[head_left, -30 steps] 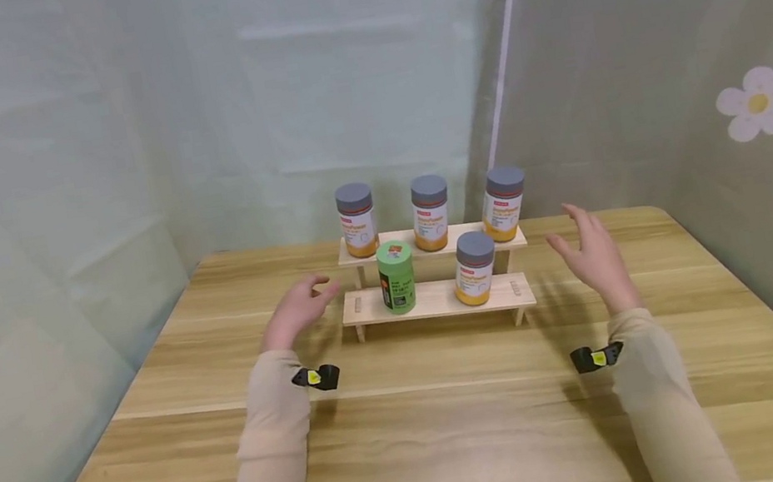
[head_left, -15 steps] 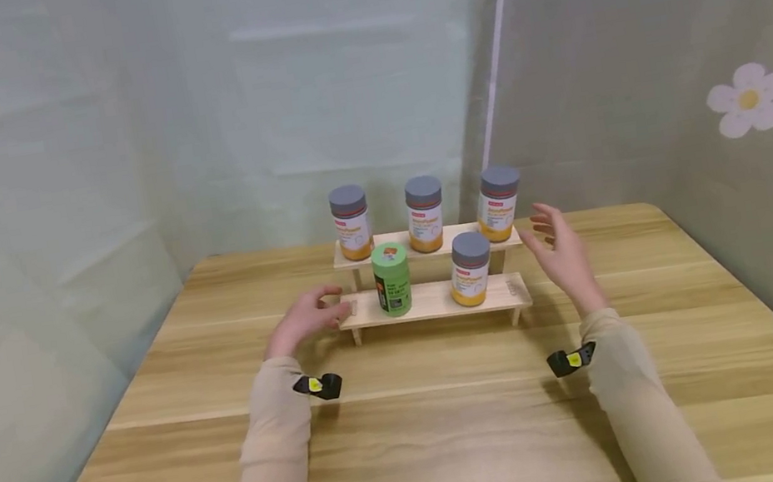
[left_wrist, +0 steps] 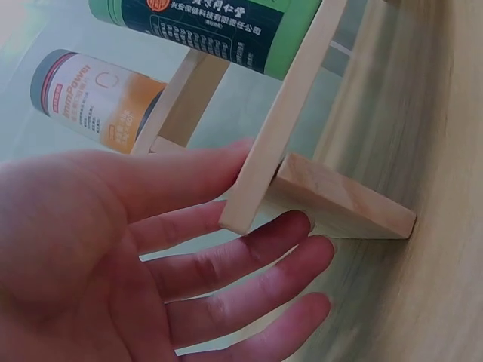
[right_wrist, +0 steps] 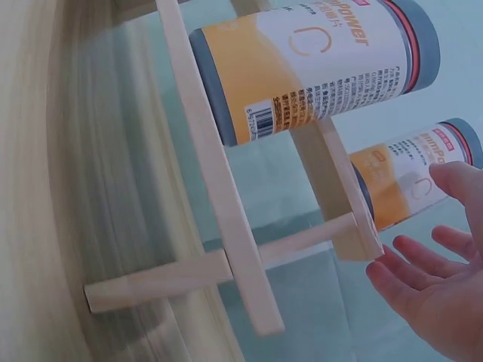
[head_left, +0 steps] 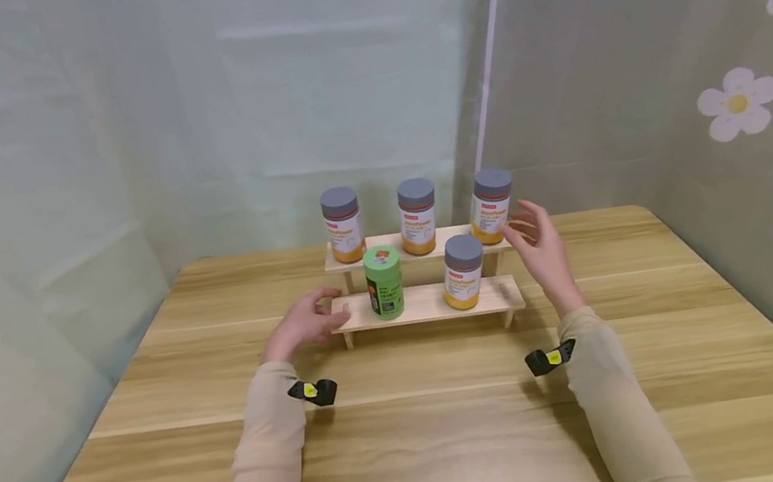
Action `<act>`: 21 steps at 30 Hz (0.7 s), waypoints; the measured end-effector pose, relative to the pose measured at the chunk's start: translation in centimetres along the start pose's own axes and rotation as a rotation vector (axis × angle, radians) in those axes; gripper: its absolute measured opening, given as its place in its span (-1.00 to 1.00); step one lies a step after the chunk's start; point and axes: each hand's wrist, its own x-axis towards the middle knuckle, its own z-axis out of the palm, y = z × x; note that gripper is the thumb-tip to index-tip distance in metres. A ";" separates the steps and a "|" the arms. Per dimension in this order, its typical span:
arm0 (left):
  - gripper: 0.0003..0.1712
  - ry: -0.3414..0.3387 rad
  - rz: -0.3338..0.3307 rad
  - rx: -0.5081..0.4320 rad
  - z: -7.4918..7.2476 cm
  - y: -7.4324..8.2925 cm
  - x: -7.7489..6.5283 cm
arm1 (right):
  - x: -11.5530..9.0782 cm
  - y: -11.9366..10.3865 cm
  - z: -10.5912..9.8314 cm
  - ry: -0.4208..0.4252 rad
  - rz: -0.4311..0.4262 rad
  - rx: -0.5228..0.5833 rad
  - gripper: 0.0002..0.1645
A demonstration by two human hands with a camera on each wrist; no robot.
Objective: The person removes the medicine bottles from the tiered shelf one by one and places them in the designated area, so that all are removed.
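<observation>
A two-tier wooden rack [head_left: 422, 303] stands on the table. My left hand [head_left: 299, 324] is at the left end of its lower board; in the left wrist view the thumb lies along the board's upper side, while the spread fingers [left_wrist: 256, 264] reach beneath. My right hand [head_left: 544, 254] is beside the upper tier's right end, fingers apart and loosely bent, close to the right-hand grey-capped jar [head_left: 491, 207]. Contact there cannot be told. The lower tier bears a green jar [head_left: 385, 283] and a grey-capped white-and-orange jar [head_left: 463, 273]. All jars stand upright.
Two more grey-capped jars, one at left [head_left: 343, 227] and one in the middle [head_left: 417, 217], stand on the upper tier. The wood-grain table [head_left: 418, 438] extends in front of the rack. Pale curtains [head_left: 348, 95] hang behind and along both sides.
My left hand has come up to the lower board's left end. My right hand has moved left, toward the upper tier's right-hand jar. The view has shifted slightly; the jars keep their places.
</observation>
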 end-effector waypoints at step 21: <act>-0.37 0.001 0.047 0.042 0.2 0.0 0.3 | 0.6 -0.9 1.9 0.033 -0.037 0.113 -0.15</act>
